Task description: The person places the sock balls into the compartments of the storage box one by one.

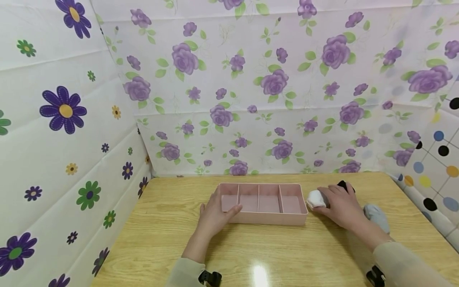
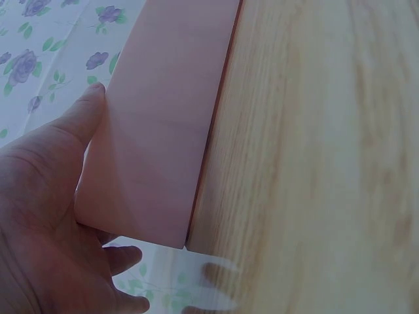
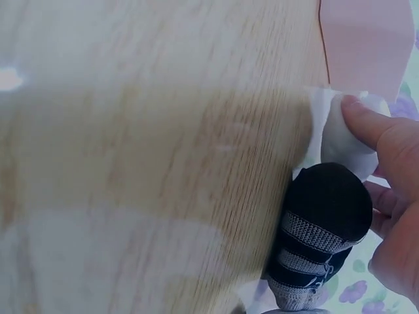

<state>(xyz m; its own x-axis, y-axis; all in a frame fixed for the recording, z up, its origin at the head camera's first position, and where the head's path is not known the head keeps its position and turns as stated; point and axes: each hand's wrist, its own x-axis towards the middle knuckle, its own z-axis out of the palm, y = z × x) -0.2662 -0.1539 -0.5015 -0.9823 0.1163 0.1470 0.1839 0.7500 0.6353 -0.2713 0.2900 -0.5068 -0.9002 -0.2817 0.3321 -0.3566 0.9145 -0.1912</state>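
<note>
A pink divided box [image 1: 267, 218] sits on the wooden table. My left hand [image 1: 214, 213] rests at its left end, thumb near the front rim and fingers along the end. In the left wrist view that hand [image 2: 49, 190] touches the box's wall [image 2: 157, 131], its fingers spread and fairly straight. To the right of the box, my right hand [image 1: 338, 205] holds a rolled white sock [image 1: 317, 198] between thumb and fingers. Close by lies a rolled black sock [image 3: 330, 203] with grey bands, partly hidden by the hand in the head view. A rolled grey sock [image 1: 376, 217] lies beside my right wrist.
The table [image 1: 154, 239] meets a flowered cloth [image 1: 229, 79] at the back. Patterned sheets also stand at the left and right sides. The box's compartments, parted by thin dividers, show bare floors.
</note>
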